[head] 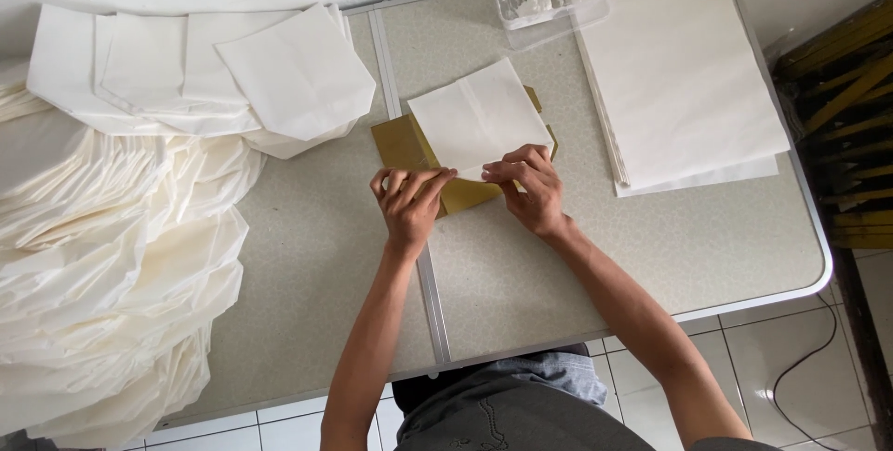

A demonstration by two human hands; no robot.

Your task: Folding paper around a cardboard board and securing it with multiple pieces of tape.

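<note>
Far left of the gold card (395, 141), folded white sheets (121, 274) pile up on the tabletop (651, 246). The left hand (409, 202) presses its fingers together on the card's near edge. On the card lies the white paper (476, 116); the right hand (532, 186) pinches its near edge. Right of the card sits a stack of flat sheets (679, 70).
</note>
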